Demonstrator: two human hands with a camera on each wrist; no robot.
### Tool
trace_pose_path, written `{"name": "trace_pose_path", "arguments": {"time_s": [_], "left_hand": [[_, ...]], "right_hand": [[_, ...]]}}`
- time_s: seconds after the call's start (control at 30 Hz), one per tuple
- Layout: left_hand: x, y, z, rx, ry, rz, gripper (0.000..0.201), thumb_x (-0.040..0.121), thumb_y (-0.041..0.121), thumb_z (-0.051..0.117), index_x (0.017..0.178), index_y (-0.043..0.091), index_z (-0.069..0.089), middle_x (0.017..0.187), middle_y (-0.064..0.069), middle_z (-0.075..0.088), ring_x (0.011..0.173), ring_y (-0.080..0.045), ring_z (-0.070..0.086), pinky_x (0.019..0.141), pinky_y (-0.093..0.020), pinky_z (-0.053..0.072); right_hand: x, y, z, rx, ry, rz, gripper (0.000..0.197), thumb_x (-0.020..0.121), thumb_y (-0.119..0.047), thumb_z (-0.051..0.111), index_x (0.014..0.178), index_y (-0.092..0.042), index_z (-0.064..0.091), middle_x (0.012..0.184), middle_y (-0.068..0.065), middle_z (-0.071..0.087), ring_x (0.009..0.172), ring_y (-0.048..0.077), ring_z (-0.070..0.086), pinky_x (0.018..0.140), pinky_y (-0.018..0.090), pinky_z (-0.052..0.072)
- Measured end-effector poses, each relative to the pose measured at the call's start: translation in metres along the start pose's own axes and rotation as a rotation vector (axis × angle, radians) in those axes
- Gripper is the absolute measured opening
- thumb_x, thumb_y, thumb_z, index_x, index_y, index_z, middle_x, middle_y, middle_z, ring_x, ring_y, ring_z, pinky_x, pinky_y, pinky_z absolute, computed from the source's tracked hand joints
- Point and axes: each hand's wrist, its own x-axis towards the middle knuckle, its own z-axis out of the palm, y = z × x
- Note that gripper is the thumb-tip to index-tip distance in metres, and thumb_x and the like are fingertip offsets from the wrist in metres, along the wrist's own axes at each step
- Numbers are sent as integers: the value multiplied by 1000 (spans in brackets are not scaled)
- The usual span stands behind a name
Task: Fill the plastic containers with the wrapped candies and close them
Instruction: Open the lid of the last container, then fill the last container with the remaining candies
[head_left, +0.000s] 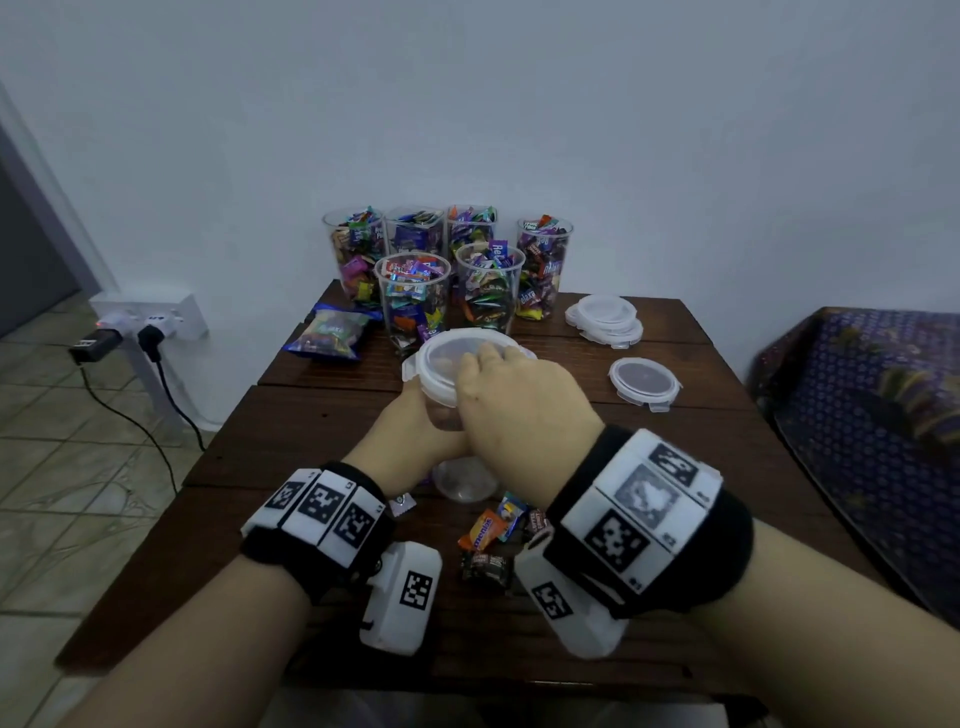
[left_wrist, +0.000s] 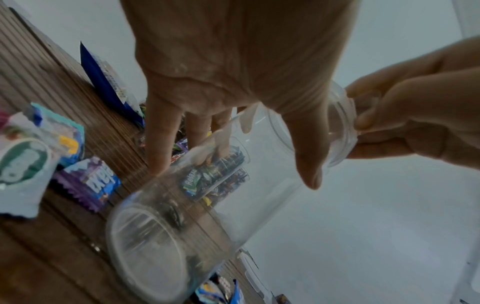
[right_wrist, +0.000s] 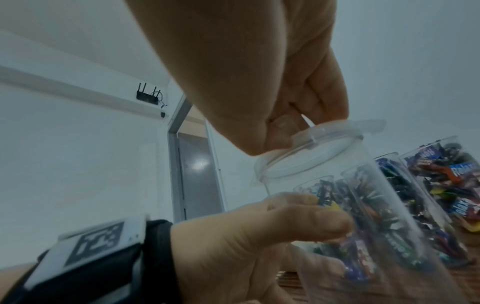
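Observation:
My left hand (head_left: 410, 431) grips a clear plastic container (head_left: 448, 418) by its side and holds it tilted above the table (head_left: 311, 441). In the left wrist view the container (left_wrist: 207, 205) looks empty, with my left hand's fingers (left_wrist: 161, 144) wrapped round it. A clear lid (head_left: 441, 364) sits on its mouth. My right hand (head_left: 514, 405) covers the lid (right_wrist: 311, 152), and its fingers (right_wrist: 324, 98) curl over the rim. Several loose wrapped candies (head_left: 488, 530) lie on the table under my wrists.
Several open containers full of candies (head_left: 447, 260) stand at the table's back. A blue candy bag (head_left: 330, 332) lies to the left. A stack of lids (head_left: 605, 317) and a single lid (head_left: 644, 382) are at the right. A patterned cloth (head_left: 857, 415) borders the right side.

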Motion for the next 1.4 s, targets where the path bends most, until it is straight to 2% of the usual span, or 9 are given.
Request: {"name": "trace_pose_path", "arguments": {"time_s": [0.1,0.17,0.27,0.37,0.57,0.9,1.0,1.23,1.4], "left_hand": [[2,-13,-1,-197,-9,-29,89,52,39,81,130,24,41,111,9,64,100,6,61,84,-14,48],[1,-17,-1,-270,-19,-66,100,51,36,89,134,27,34,125,3,58,110,-10,61,93,-33,50],[-1,-16,-2,-256,-1,-115,87,63,22,85,130,31,30,125,6,48,110,-6,54,92,-30,45],[-2,-13,-3,-275,-14,-132,90,58,34,81,130,35,28,126,6,44,115,-12,50,97,-34,45],[-3,-12,-2,-281,-21,-155,89,58,38,80,129,38,26,129,6,42,121,-15,46,100,-37,42],[-4,-9,-3,-240,-20,-178,97,51,45,77,132,38,26,127,10,42,123,-13,45,105,-39,40],[-4,-10,-3,-228,-20,-181,98,51,45,79,134,38,26,128,11,43,124,-12,44,105,-39,39],[-5,-8,-3,-229,-15,-200,99,49,46,79,134,38,27,131,9,43,125,-12,44,106,-41,39],[-5,-8,-4,-227,-23,-211,104,47,50,80,135,38,26,131,9,42,126,-12,43,107,-44,38]], "right_hand": [[-6,7,-2,-55,197,-100,23,85,-7,56,107,1,56,102,15,63,91,28,64,52,31,41],[-11,16,-6,51,343,-35,12,66,-5,67,76,-4,60,64,10,63,51,26,61,39,19,11],[-5,37,-5,276,334,56,17,92,-14,45,101,-6,57,81,13,63,74,33,61,47,33,23],[6,76,0,465,358,218,26,96,-18,39,108,-6,58,96,18,65,89,34,59,68,35,36],[33,144,38,257,200,458,25,94,-15,41,102,2,56,103,29,62,94,42,58,70,37,37],[48,176,69,-82,-302,491,32,98,-13,38,123,-2,54,120,15,60,110,29,58,81,32,44],[56,170,70,-1,-462,548,42,101,-20,34,136,2,41,139,19,46,127,31,46,101,34,38],[64,161,65,119,-561,642,50,105,-16,24,147,3,5,156,16,16,143,29,21,113,29,11],[66,160,69,104,-551,617,48,104,-16,25,146,4,11,154,17,21,141,29,25,112,28,13]]}}
